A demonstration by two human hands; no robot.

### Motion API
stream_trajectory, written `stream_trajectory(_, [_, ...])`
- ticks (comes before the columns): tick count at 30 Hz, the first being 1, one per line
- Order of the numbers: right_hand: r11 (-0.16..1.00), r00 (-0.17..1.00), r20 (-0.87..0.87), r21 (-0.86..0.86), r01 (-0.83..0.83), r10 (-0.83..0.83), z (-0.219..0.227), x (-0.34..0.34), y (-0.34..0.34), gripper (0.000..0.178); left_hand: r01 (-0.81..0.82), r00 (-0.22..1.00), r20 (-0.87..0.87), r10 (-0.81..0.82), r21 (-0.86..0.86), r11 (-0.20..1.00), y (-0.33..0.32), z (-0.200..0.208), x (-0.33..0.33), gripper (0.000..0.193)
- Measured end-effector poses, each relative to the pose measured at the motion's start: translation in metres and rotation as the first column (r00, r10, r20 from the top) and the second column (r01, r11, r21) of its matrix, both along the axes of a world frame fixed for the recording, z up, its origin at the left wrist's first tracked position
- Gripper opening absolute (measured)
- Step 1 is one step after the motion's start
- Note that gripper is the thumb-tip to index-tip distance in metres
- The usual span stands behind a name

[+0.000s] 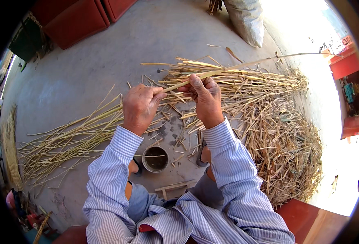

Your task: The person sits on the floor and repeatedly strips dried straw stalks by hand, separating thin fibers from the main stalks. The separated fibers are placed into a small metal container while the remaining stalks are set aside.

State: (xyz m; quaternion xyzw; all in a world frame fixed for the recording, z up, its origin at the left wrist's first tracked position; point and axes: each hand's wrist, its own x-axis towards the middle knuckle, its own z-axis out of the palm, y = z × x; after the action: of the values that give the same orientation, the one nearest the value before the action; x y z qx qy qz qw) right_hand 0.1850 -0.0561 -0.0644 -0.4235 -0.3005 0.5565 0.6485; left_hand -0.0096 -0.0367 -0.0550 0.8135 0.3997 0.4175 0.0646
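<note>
Striped sleeves [112, 179] are extending over the floor [65, 81] in the head view, where the left hand [141, 106] is pinching the near end of a pale stalk [238, 66] and the right hand [205, 97] is holding it farther along, thumb above and fingers curling beneath. That stalk is slanting above the floor toward its bright right edge, with loose stalks [77, 138] lying left, a straw heap [285, 146] lying right and a round container [144, 164] standing between them. Single-stalk handling is apparently being performed, the next move probably calling for a firm left pinch because the thin tip is extending unsupported.
</note>
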Motion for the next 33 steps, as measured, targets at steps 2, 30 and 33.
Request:
stream_trajectory(2, [1.0,1.0,0.027,0.0,0.005,-0.005,0.0,0.003,0.0,0.025,-0.006,0.994,0.109,0.022,-0.137,0.991,0.0,-0.001,0.003,0.018])
stream_trajectory(30, [0.978,0.996,-0.043,-0.192,-0.085,0.079,-0.006,0.011,-0.001,0.029,-0.017,0.778,0.543,0.315,-0.484,0.875,0.004,0.034,-0.014,0.027])
stream_trajectory(33, [0.984,0.995,0.025,-0.148,-0.097,0.101,-0.005,0.012,-0.003,0.028,-0.099,0.877,0.383,0.291,-0.448,0.888,0.023,0.042,-0.047,0.035])
